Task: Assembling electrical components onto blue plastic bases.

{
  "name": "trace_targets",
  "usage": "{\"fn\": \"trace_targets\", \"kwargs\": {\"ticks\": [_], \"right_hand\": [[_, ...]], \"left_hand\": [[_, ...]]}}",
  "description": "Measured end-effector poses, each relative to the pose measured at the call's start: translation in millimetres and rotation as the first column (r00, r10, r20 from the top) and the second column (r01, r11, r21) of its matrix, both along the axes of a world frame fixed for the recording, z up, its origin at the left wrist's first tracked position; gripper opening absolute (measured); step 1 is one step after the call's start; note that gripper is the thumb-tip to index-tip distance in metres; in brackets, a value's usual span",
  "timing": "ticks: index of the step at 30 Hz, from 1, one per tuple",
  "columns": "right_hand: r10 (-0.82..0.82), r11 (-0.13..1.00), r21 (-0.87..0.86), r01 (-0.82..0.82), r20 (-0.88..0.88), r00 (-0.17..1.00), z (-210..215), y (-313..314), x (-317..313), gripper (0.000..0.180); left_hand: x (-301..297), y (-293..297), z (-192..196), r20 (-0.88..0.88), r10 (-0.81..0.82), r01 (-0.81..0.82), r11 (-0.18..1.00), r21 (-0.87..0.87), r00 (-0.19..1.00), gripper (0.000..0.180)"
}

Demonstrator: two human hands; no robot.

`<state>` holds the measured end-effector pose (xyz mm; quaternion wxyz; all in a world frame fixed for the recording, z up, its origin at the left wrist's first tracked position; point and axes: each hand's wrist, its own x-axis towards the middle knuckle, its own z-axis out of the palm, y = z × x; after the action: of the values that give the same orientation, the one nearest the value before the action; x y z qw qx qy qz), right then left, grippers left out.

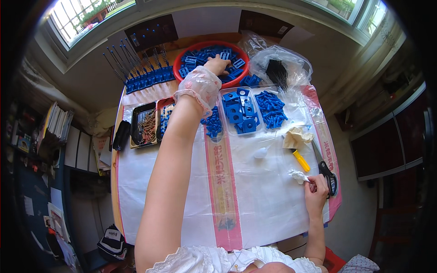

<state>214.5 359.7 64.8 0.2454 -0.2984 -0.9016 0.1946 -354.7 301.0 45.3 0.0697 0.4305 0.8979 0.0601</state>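
My left arm stretches across the table, and my left hand [217,66] is over the blue plastic parts [200,53] in a round red basin [176,73]. Its fingers look apart and touch the pile; the fingertips are partly lost among the pieces. At the right side of the table, my right hand [316,191] pinches the edge of a crumpled white tissue [298,176]. Beside that hand lie black-handled scissors [328,178], a yellow-handled tool [300,160] and a crumpled brown paper [297,137].
Clear trays hold square blue plates [236,113] and small blue pegs [272,110]. A black tray of screws [144,123] lies left, near a blue rack with upright springs and rods [150,78]. A plastic bag with black rods [277,73] stands back right.
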Motion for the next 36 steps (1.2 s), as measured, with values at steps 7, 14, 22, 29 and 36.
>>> {"fn": "trace_targets", "kwargs": {"ticks": [7, 14, 22, 29, 36], "right_hand": [[0.024, 1.0, -0.003, -0.024, 0.001, 1.0, 0, 0, -4, 0.017], [0.02, 1.0, -0.007, -0.02, -0.005, 1.0, -2, 2, -1, 0.017], [0.013, 1.0, 0.006, -0.013, -0.003, 1.0, -1, 0, 1, 0.014], [0.035, 0.999, 0.018, -0.035, -0.01, 0.999, -2, -4, -2, 0.011], [0.045, 0.999, 0.025, -0.044, -0.025, 0.999, -6, 0, 2, 0.011]], "left_hand": [[-17, -13, -25, -0.252, -0.111, 0.131, 0.989, 0.064, 0.961, 0.044], [3, -46, 25, -0.222, -0.016, 0.098, 0.926, 0.364, 0.975, 0.046], [133, -164, 84, -0.181, -0.335, 0.376, 0.719, 0.584, 0.924, 0.043], [275, -258, 19, 0.075, -0.468, 0.414, 0.836, 0.36, 0.881, 0.047], [298, -279, 30, -0.018, -0.387, 0.372, 0.87, 0.324, 0.922, 0.072]]}}
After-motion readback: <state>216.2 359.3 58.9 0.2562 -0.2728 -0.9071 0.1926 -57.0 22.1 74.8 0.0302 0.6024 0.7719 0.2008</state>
